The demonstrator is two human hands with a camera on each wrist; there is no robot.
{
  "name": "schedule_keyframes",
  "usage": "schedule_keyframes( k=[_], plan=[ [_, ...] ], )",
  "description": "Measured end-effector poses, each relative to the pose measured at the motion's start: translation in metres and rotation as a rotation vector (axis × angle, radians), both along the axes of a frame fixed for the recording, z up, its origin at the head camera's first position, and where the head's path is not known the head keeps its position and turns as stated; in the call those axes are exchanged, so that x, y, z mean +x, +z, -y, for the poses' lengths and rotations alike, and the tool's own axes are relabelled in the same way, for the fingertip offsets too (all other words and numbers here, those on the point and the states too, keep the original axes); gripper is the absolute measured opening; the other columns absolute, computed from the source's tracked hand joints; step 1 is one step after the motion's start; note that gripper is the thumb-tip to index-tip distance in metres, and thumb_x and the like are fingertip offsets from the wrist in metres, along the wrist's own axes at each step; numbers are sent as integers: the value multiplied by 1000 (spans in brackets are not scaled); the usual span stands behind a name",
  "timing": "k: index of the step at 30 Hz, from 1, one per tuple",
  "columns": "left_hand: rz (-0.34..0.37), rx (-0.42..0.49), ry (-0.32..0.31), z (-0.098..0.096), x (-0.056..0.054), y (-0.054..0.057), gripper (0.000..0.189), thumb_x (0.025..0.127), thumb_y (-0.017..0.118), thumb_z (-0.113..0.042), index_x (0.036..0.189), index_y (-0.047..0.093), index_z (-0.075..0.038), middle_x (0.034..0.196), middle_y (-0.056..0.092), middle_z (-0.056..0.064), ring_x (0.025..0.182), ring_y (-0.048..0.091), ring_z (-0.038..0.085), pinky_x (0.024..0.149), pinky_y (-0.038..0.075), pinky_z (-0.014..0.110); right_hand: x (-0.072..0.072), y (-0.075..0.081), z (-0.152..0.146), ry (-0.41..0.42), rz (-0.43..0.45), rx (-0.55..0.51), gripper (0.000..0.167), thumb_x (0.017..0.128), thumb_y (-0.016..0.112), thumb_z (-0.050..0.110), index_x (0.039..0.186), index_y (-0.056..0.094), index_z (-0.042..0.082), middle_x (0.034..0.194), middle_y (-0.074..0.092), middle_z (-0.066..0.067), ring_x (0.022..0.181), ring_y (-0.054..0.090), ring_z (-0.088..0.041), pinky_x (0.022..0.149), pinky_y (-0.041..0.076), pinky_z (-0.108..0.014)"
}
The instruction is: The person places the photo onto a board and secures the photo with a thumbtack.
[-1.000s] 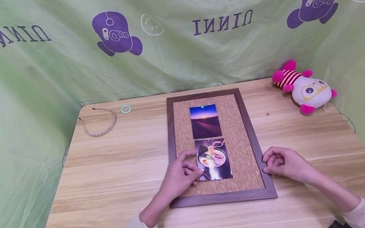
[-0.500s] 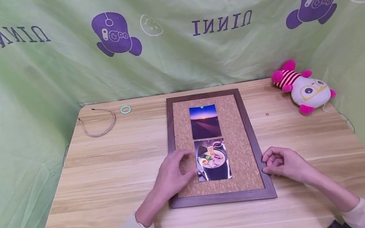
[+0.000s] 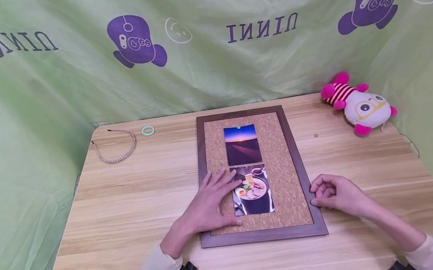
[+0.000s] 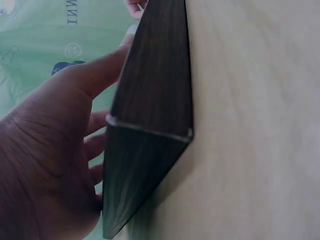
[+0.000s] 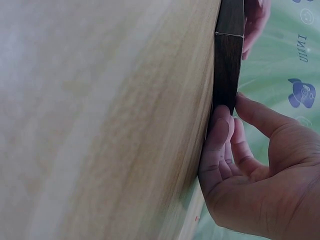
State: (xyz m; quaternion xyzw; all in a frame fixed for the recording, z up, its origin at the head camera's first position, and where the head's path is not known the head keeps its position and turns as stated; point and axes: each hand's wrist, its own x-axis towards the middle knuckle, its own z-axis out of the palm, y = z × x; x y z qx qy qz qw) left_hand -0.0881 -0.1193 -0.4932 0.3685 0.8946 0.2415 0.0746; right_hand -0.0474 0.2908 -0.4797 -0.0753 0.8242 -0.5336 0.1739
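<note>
A cork board in a dark wooden frame lies flat on the table. Two photos are on it: a sunset picture with a green pin at its top, and below it a ramen picture. Over the board's lower left my left hand is spread, its fingertips at the ramen picture's left edge and the thumb just below its lower left corner. My right hand, fingers curled, holds the frame's right side. In the right wrist view, thumb and fingers of the right hand meet the frame edge.
On the wooden table, a beaded headband and a mint-green ring lie at the back left. A pink and white plush toy sits back right, near a tiny brown ring. Green curtain surrounds the table.
My left hand has released its pinch at the ramen picture's lower left corner, drawn back slightly and spread out beside the picture, which now lies flatter. The right hand stays put.
</note>
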Motion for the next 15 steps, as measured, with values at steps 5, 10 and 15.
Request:
schedule_keyframes(
  k=[5,10,15],
  plan=[
    [-25,-15,4,0,-1,-3,91,93,79,-65,166,53,-17,179,37,5,170,22,33,139,10,57,0,-1,0,1,-1,1,27,90,86,-6,109,66,-9,87,66,-4,69,64,-5,60,61,-24],
    [-60,8,30,-2,-2,-8,80,96,75,-64,161,60,-18,176,44,4,168,28,33,138,15,57,-1,-2,0,10,-28,9,27,89,86,-7,108,67,-9,86,66,-4,69,64,-5,60,60,-23],
    [-105,8,31,-3,-2,-12,82,94,76,-66,159,61,-19,175,45,4,167,31,33,138,17,57,-1,-4,-1,10,-29,12,27,90,86,-7,108,67,-8,87,66,-4,69,63,-5,59,59,-22]
  ],
)
